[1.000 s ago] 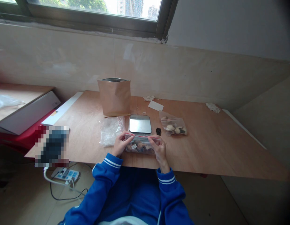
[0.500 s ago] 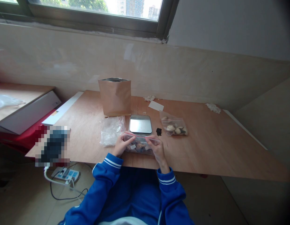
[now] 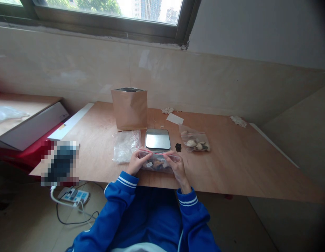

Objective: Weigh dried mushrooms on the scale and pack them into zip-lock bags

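Between my hands, at the near edge of the table, is a clear zip bag (image 3: 157, 166) with a red seal line along its top and mixed brown and dark pieces inside. My left hand (image 3: 138, 161) pinches the seal at its left part, thumb pointing inward. On the right part of the same seal, my right hand (image 3: 177, 166) pinches with thumb and fingers. Just beyond the bag sits a flat scale (image 3: 158, 139) with a shiny plate. Left of it lie empty clear zip bags (image 3: 125, 147). A small dark piece (image 3: 178, 147) is to the scale's right.
A brown stand-up pouch (image 3: 131, 110), open at the top, stands behind the empty bags. Another zip bag (image 3: 197, 144) holds pale pieces. A white card (image 3: 175, 118) lies farther back. Left are a blurred-out phone (image 3: 59, 163) and, below, a power strip (image 3: 74, 195).
Both hands keep their pinch on the zip bag's seal, with hardly any movement. The whole view has shifted very slightly.
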### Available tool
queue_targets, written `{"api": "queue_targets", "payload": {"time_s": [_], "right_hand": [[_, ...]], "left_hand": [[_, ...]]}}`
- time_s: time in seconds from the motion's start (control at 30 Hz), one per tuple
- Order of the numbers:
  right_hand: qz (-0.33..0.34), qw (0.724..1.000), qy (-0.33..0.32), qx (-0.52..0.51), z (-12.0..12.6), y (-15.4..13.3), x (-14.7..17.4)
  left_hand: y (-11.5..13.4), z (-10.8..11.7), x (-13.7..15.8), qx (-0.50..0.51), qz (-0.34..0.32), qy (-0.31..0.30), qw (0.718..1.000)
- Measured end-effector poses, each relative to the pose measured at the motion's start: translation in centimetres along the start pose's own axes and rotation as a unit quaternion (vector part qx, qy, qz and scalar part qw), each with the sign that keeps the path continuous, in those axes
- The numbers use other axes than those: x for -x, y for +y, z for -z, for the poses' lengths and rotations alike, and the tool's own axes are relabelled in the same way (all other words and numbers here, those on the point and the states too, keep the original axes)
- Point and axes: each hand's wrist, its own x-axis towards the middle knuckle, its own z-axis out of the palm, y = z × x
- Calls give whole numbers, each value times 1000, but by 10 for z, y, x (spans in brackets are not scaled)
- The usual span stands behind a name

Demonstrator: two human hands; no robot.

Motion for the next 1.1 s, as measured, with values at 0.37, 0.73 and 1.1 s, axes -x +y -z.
{"api": "queue_targets", "payload": {"time_s": [0.37,0.73,1.1], "right_hand": [[176,859,-70,475,-16,-81,-7],[166,796,-156,561,-41,-78,-20],[193,831,-155,498,-30,-69,-19]], "left_hand": [[1,-2,3,32,8,11,999],[-8,3,1,53,-26,35,998],[-9,4,2,55,-19,40,998]]}}
